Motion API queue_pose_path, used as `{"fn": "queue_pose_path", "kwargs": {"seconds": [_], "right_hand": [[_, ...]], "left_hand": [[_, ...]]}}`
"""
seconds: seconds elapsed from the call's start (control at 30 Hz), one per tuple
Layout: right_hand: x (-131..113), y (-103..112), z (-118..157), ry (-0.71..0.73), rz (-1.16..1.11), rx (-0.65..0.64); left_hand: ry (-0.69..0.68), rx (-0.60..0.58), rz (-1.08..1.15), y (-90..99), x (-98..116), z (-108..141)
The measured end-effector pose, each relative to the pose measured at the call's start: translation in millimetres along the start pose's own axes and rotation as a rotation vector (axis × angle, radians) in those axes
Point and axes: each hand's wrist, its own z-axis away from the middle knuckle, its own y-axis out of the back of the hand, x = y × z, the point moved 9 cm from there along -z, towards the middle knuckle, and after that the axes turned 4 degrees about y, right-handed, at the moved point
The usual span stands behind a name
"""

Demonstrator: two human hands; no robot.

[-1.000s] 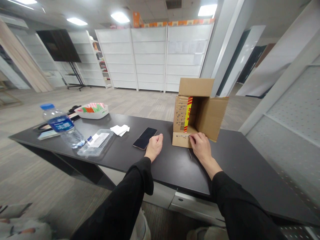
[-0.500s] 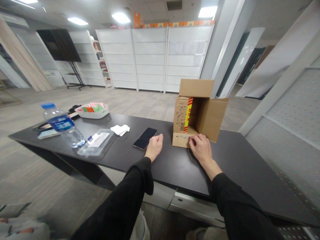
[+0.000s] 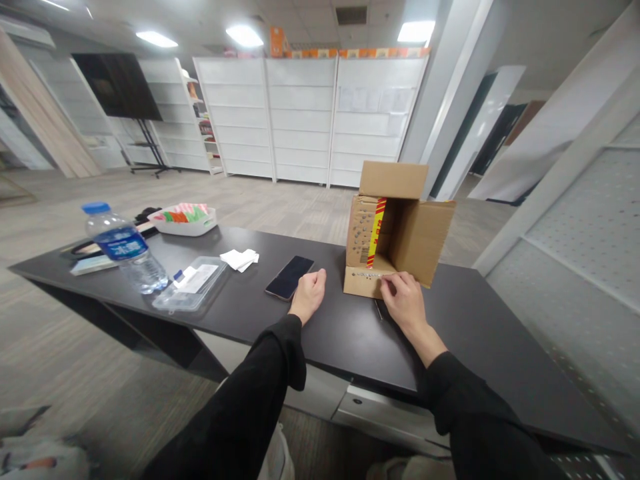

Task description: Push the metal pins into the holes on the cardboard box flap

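An open cardboard box (image 3: 425,233) lies on its side on the dark table, its opening towards me and its flaps spread. Small shiny dots run in a row along its lower flap (image 3: 361,283), and more dots mark the left flap (image 3: 361,230) beside yellow-red tape. My right hand (image 3: 404,303) is closed in a pinch at the lower flap; anything between the fingertips is too small to make out. Below it lies a thin metal piece (image 3: 379,311). My left hand (image 3: 308,295) is a loose fist by the smartphone (image 3: 289,277), its inside hidden.
Left on the table (image 3: 340,333) are a water bottle (image 3: 125,247), a clear plastic case (image 3: 193,287), folded white paper (image 3: 240,259) and a white basket (image 3: 187,225) with colourful contents. A perforated panel (image 3: 590,253) rises at the right.
My right hand has shifted very slightly right and down along the lower flap, still pinched. The left fist stays in place. The view has tilted a little.
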Motion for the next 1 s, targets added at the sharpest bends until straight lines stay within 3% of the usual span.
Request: {"fn": "queue_pose_path", "kwargs": {"seconds": [0.27, 0.57, 1.0], "right_hand": [[-1, 5, 21, 0.035, -0.177, -0.207], [-17, 0, 42, 0.033, -0.117, -0.389], [-40, -5, 41, 0.092, -0.113, -0.466]], "left_hand": [[-0.008, -0.001, 0.019, 0.9, 2, 0], [-0.019, 0.004, 0.0, 2.0, 1, -1], [-0.004, 0.005, -0.031, 1.8, -2, -2]]}}
